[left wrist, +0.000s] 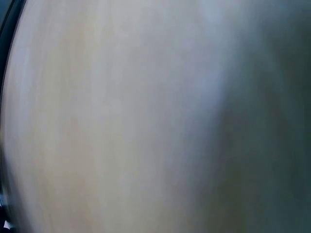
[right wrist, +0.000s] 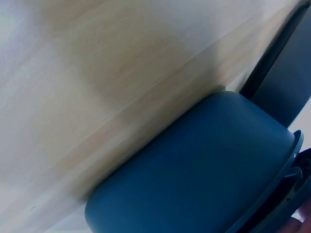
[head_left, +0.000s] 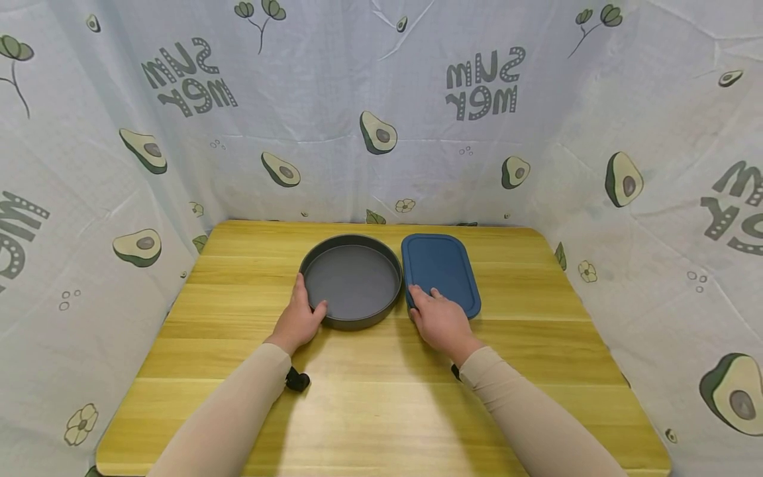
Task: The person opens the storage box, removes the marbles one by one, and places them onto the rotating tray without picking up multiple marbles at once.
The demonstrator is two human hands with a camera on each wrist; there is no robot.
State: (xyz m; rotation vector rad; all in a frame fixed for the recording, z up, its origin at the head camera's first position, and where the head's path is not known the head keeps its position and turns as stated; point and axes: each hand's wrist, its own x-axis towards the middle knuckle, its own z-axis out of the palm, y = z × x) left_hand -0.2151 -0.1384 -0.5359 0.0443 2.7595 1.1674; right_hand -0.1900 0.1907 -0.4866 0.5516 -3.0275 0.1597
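Observation:
A round dark grey baking pan (head_left: 354, 281) sits on the table. My left hand (head_left: 301, 321) grips its near left rim, fingers along the outer wall and thumb over the edge. Right beside the pan is a blue rectangular container (right wrist: 189, 165) with a blue lid (head_left: 441, 265). My right hand (head_left: 444, 324) holds the lid at its near left corner. A dark gap shows between container and lid in the right wrist view, where fingertips (right wrist: 291, 225) touch the lid's edge. The left wrist view is a blur of pale surface and shadow.
The wooden table (head_left: 369, 411) has rounded corners. A pale curtain (head_left: 334, 73) printed with avocados hangs behind and along both sides. Black wrist straps show at the sleeves.

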